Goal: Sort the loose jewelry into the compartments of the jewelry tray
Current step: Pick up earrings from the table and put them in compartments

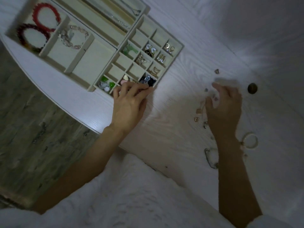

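White wood-grain bench [189, 46] carries the jewelry tray [178, 46] at 11 o'clock. Left hand [130, 102], fingers curled, reaches into the tray's nearest compartments; whether it holds anything cannot be told. Right hand [225, 106], loosely curled, hovers over loose jewelry [198, 112] at 3 o'clock.

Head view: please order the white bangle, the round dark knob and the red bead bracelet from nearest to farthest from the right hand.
From the right hand:
1. Round dark knob, on the table just right of the fingers.
2. White bangle, on the table beside the wrist, toward the person.
3. Red bead bracelet, in the tray's far-left compartment, across the table.
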`<state>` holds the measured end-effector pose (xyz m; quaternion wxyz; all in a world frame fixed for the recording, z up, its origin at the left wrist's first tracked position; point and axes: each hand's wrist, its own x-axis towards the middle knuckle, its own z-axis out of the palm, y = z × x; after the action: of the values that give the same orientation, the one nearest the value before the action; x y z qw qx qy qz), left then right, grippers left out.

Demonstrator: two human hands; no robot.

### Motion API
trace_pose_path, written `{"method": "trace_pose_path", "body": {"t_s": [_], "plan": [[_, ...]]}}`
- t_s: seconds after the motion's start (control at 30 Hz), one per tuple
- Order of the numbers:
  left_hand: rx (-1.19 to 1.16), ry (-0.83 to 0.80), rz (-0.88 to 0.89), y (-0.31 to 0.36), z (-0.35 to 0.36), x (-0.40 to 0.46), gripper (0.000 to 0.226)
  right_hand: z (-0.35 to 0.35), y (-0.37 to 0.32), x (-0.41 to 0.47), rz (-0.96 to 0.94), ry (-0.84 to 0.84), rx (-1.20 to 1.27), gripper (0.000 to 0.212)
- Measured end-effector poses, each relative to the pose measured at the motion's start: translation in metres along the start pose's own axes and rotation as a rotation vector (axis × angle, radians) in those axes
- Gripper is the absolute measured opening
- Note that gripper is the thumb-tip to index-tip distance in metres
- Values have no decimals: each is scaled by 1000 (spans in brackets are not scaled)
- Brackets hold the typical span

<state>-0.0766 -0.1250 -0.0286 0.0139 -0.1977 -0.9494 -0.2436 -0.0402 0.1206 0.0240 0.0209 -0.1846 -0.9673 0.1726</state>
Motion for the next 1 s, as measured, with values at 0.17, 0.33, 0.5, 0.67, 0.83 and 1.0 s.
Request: {"method": "trace_pose_path", "body": {"t_s": [0.17, 0.33, 0.5, 0.67, 0.83, 1.0], "plan": [[129, -26, 68, 2, -3, 3, 31, 23, 32, -43, 195, -258, -38, 53], [137, 4, 101, 9, -3, -1, 35, 38, 33, -71, 113, -107, 139, 33], [42, -11, 247, 40, 11, 0, 26, 36, 49, -85, 110, -33, 137, 32], [118, -58, 80, 47, 3, 7, 32, 21, 47, -71, 67, 111, 133, 21], [215, -161, -33, 20, -19, 13, 35, 29, 29, -49, -105, -54, 99, 9], [202, -188, 37, 13, -23, 13, 28, 29, 25, -33, -5, -170, 36, 15]]}}
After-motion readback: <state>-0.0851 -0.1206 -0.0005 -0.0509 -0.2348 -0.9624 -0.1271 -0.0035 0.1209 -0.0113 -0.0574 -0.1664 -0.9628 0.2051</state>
